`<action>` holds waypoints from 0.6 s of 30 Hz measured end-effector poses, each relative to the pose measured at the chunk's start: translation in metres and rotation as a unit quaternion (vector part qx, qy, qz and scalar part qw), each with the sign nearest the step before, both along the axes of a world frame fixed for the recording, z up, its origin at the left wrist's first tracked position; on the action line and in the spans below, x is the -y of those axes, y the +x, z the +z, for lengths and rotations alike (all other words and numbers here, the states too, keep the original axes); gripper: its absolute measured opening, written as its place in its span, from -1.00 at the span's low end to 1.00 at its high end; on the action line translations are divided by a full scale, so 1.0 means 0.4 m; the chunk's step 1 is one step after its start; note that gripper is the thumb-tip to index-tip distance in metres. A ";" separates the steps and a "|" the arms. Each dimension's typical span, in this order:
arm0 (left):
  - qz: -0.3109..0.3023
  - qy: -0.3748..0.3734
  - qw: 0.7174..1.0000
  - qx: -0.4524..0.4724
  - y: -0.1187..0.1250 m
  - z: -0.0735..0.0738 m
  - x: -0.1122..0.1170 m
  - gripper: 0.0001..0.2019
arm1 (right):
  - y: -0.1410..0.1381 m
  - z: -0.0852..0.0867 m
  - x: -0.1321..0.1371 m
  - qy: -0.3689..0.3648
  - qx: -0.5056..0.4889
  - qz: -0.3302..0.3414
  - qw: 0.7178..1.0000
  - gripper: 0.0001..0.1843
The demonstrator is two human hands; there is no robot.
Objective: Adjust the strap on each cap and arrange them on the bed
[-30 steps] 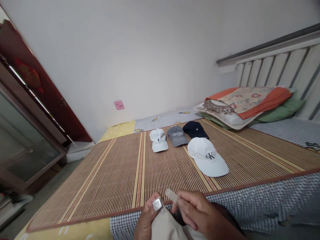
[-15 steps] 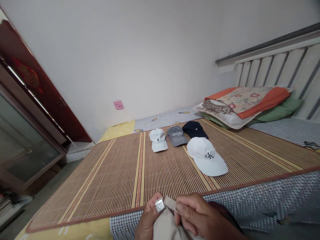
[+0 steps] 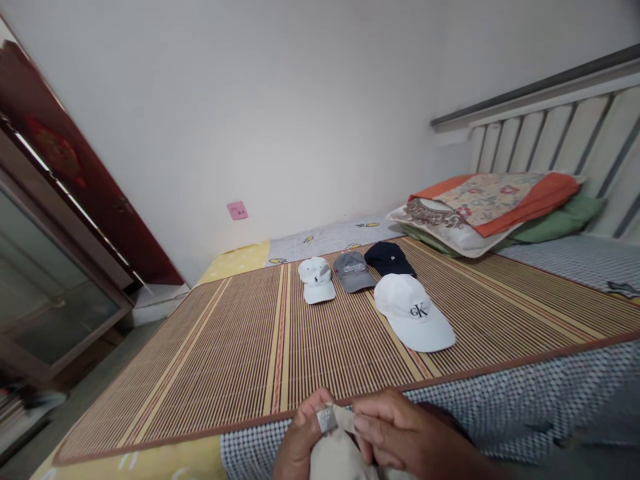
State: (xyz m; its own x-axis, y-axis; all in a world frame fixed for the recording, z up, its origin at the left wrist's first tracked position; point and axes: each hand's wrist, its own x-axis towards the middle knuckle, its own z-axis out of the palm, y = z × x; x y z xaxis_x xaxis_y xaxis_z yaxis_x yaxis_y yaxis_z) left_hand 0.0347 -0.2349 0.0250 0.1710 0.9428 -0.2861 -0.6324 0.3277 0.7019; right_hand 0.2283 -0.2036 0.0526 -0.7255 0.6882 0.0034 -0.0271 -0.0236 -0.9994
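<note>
The strap (image 3: pixel 345 419) has just closed the gap to the metal clasp (image 3: pixel 327 419): a second ago its free end stood up clear of the clasp, half a second ago it pointed at the clasp's edge, and now it lies right up against it. The two parts being joined or adjusted are therefore lined up, it seems, though whether the end has entered the clasp cannot be told. The left hand (image 3: pixel 300 440) has its fingers pinched together, with the clasp and the edge of the beige cloth, probably a cap (image 3: pixel 338 459), gripped between thumb and forefinger. The right hand (image 3: pixel 407 427) also has its fingers drawn in, holding the strap just beyond its end; its lower fingers curl near the cloth. The beige piece is at the near edge of the bed, in front of the striped mat (image 3: pixel 225 347), its lower part cut off by the bottom of the view. The other headwear has not moved: a small white cap (image 3: pixel 317 281), a grey cap (image 3: pixel 354 272) and a navy cap (image 3: pixel 389 259) stand in a row on the mat, and a larger white cap with black letters (image 3: pixel 410 312) lies nearer.
</note>
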 end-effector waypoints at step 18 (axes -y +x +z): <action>-0.040 0.040 0.998 -0.015 0.020 -0.006 0.004 -0.58 | 0.012 0.027 -0.012 0.041 -0.014 -0.050 0.998 -0.65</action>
State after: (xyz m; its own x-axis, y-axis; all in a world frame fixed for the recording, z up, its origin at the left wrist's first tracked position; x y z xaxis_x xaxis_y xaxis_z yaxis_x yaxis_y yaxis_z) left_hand 0.0425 -0.2364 0.0227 0.2382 0.9468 -0.2164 -0.5850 0.3178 0.7462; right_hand 0.2333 -0.1987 0.0633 -0.6514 0.7543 0.0818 -0.0521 0.0631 -0.9966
